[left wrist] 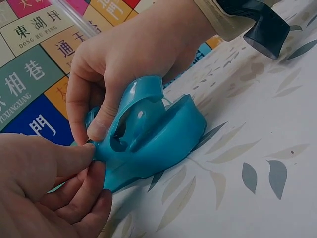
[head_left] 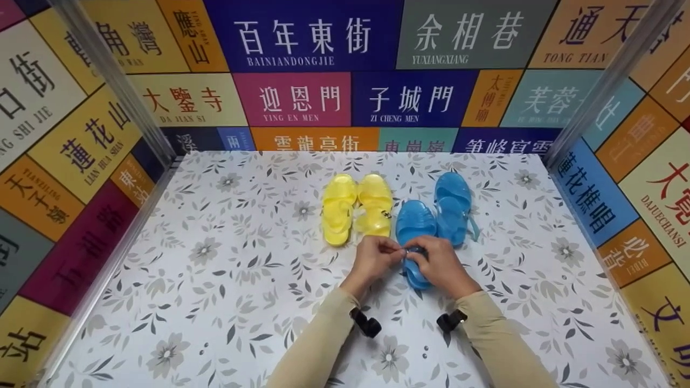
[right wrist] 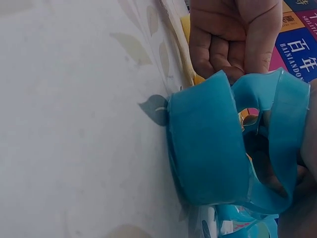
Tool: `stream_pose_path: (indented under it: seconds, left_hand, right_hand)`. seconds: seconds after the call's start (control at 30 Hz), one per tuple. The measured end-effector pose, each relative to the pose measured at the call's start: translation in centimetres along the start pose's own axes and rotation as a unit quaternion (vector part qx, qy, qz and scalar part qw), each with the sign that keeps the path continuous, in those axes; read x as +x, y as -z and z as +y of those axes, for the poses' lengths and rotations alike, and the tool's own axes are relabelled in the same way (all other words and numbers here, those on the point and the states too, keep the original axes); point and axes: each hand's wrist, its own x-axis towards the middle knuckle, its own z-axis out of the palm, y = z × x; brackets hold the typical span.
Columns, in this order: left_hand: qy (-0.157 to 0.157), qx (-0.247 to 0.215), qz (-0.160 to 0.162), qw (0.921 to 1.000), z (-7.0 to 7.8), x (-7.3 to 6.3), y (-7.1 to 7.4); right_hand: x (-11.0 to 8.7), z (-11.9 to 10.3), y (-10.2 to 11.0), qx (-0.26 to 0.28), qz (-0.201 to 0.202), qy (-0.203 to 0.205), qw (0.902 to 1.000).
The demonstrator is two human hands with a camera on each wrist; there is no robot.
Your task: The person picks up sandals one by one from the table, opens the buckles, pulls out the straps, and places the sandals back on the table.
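Observation:
A blue jelly sandal [head_left: 415, 218] lies on the floral sheet, toe pointing away, with both hands at its ankle strap. My left hand [head_left: 374, 260] pinches the strap's edge between thumb and fingers on the sandal's left side. From the other side my right hand [head_left: 443, 267] holds the strap, its thumb and fingers meeting near the left fingertips. In the left wrist view the sandal's strap [left wrist: 143, 94] arches up beside the right thumb. The right wrist view shows the sandal's heel [right wrist: 205, 144] close up; the right hand is mostly hidden there.
The other blue sandal [head_left: 453, 188] stands just right of the held one, its strap hanging out sideways. A pair of yellow sandals [head_left: 339, 188] is side by side to the left. Walls with coloured sign panels [head_left: 294, 99] enclose the floral-covered surface [head_left: 226, 302] at back and sides.

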Motion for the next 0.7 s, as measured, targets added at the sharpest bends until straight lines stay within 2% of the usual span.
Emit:
stream_pose_path:
  seconds: [0.5, 0.7]
  left_hand:
    - [-0.007, 0.018, 0.021, 0.9996, 0.12, 0.16, -0.65]
    - [-0.01, 0.007, 0.025, 0.9996, -0.04, 0.22, -0.63]
  right_hand:
    - [-0.09, -0.09, 0.11, 0.0, -0.006, -0.016, 0.9999]
    - [0.01, -0.08, 0.2, 0.006, -0.009, -0.019, 0.9998]
